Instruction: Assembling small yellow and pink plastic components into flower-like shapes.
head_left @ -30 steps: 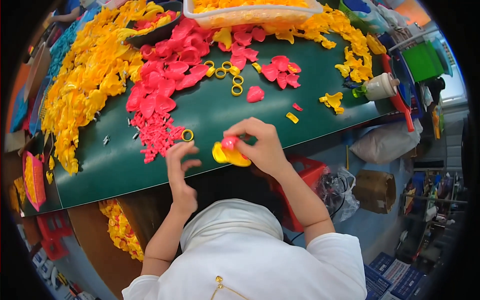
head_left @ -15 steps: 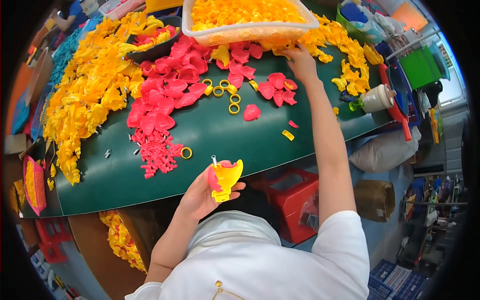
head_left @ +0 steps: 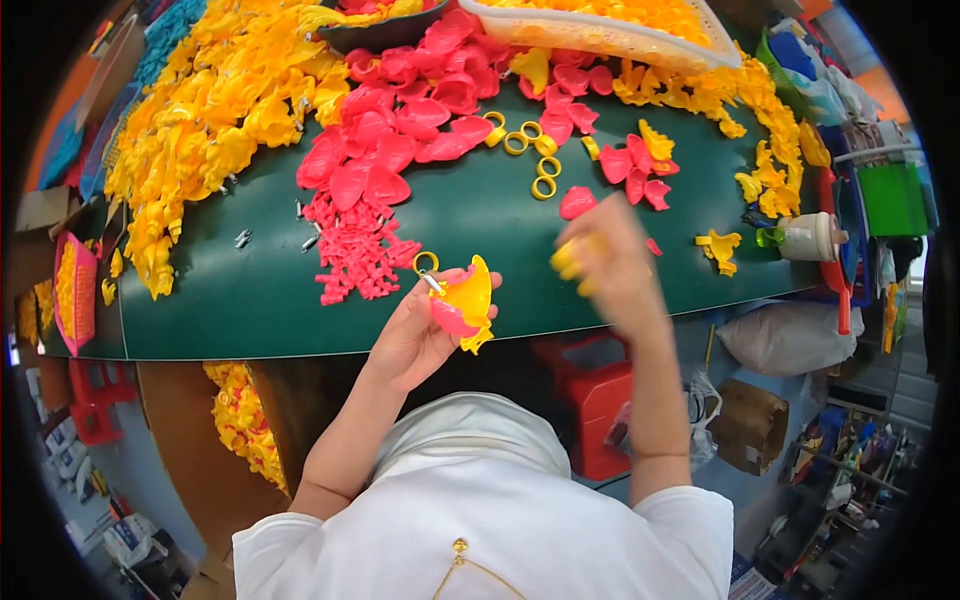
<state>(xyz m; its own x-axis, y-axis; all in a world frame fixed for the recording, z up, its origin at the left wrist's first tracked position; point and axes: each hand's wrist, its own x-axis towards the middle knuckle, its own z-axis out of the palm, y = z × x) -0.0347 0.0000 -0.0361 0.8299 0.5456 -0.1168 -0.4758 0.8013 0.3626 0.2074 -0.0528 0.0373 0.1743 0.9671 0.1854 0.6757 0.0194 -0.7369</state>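
My left hand (head_left: 402, 338) is closed around a partly assembled yellow-and-pink plastic toy part (head_left: 470, 297), held over the table's near edge. A small silver metal pin or spring (head_left: 433, 284) sticks out at its upper left side. My right hand (head_left: 628, 268), smeared by motion, is over the table to the right and grips a yellow plastic piece (head_left: 576, 258) whose shape is blurred. Between the hands and the heaps lie several yellow rings (head_left: 543, 188) and a pink shell (head_left: 578, 202). One more yellow ring (head_left: 426, 262) lies just beyond my left hand.
Yellow parts (head_left: 200, 130) heap up at the left of the green table (head_left: 250, 310). Pink shells (head_left: 370, 150) and small pink pieces (head_left: 355, 255) lie beside them. A white bin (head_left: 600, 45) of yellow pieces stands at the back. A white jar (head_left: 808, 237) sits right; a red stool (head_left: 595, 410) stands below.
My right hand has drawn back from beside the white bin toward me, now with a yellow piece in it. My left hand has tilted the toy part. The view has shifted.
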